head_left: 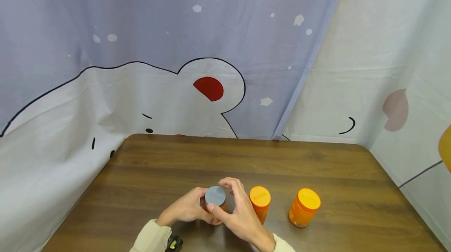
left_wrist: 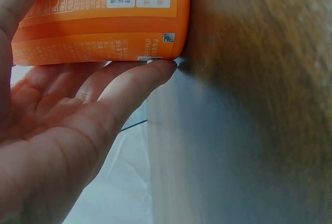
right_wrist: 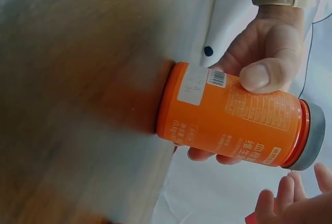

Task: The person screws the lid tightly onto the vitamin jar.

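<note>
An orange bottle point(right_wrist: 207, 123) with a grey lid point(head_left: 215, 195) stands upright at the front of the wooden table. My left hand point(head_left: 189, 206) grips its body, thumb on the near side and fingers round the far side. In the left wrist view, the printed label with a barcode shows above the left hand point(left_wrist: 67, 117). Beside the lid, my right hand point(head_left: 242, 217) is spread with fingers bent loosely, its thumb overlapping the lid's edge in the head view. From the right wrist, the right hand's fingertips point(right_wrist: 285, 193) appear just off the lid.
Two more orange bottles with yellow-orange lids stand to the right: a nearer bottle point(head_left: 260, 201) close beside my right hand, and another bottle point(head_left: 304, 207) farther right. The brown wooden table point(head_left: 169, 162) runs back to a printed curtain point(head_left: 148, 91).
</note>
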